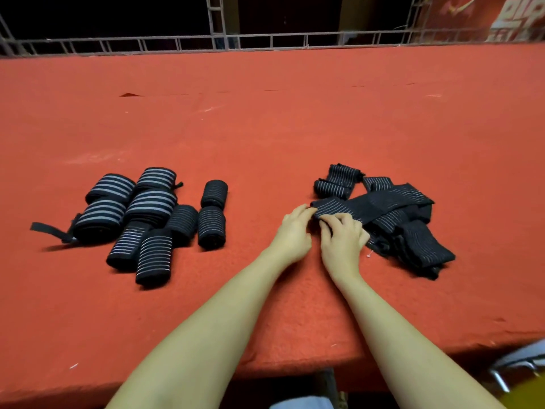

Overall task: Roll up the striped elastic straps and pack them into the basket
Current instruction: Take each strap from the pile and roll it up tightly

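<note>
- Rolling looks like the step in hand: both hands sit at the near-left end of a loose strap (368, 206) on the red table (265, 128).
- The left hand (293, 231) has its fingers bent over the very end of the strap and seems to pinch it.
- The right hand (342, 236) lies just beside the left one, with its fingers curled down on the same end, pressing and gripping it.
- The strap is black with thin pale stripes. Its long side runs away from the hands, out toward the right edge of the table and a bit toward the far edge.
- So I think the roll has to travel that way, from the hands toward the right. Both hands are at the starting end, and the right hand is the nearer one to the rest of the strap.
- The strap lies on top of a pile of loose straps (413, 243) at the right side of the table, near the front edge. The strap could drag its neighbours along as it rolls.
- A small folded strap (336, 181) lies just behind the pile, toward the far edge.
- A bunch of rolled straps (153, 219) sits well apart on the left side of the table. Some have wide stripes and some have thin ones. They touch each other.
- I cannot see a basket anywhere, so the packing is not done yet.
</note>
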A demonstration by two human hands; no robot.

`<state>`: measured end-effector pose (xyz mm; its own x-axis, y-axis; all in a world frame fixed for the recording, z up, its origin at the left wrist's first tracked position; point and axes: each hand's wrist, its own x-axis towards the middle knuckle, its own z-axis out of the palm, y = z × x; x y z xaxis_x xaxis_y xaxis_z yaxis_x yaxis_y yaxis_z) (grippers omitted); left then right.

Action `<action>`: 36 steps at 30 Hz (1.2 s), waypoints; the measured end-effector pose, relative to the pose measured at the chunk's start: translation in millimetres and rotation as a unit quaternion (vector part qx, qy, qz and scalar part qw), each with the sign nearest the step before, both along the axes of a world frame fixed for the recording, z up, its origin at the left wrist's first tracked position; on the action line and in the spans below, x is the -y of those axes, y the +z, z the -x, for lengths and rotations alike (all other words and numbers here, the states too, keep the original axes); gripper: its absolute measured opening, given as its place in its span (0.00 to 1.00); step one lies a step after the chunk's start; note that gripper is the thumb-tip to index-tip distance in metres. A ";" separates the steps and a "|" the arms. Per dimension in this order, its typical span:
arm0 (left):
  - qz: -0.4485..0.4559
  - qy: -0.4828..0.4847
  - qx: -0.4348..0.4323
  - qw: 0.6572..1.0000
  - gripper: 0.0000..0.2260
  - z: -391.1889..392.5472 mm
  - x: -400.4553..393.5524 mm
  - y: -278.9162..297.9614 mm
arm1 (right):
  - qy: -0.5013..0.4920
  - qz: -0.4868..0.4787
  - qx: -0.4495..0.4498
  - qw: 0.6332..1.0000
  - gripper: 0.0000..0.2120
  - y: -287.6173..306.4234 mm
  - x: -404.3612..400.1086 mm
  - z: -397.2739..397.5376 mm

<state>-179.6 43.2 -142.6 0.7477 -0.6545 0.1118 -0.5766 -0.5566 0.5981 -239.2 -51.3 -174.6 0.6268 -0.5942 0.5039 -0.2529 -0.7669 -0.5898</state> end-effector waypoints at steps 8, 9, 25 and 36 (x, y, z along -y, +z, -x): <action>0.159 0.090 0.026 0.983 0.11 17.6 -26.3 -8.3 | 0.152 0.081 0.087 0.981 0.13 3.6 -14.1 16.0; 0.171 0.089 0.018 0.981 0.11 20.3 -33.3 -8.1 | 0.166 0.082 0.082 0.979 0.13 3.8 -17.5 18.1; 0.154 0.179 0.019 0.972 0.16 44.4 -124.3 -8.2 | 0.132 0.019 -0.156 0.979 0.21 0.0 -73.7 39.0; 0.067 0.101 0.118 0.986 0.21 47.9 -124.1 -30.0 | 0.267 0.037 -0.043 0.962 0.12 -2.5 -72.8 41.7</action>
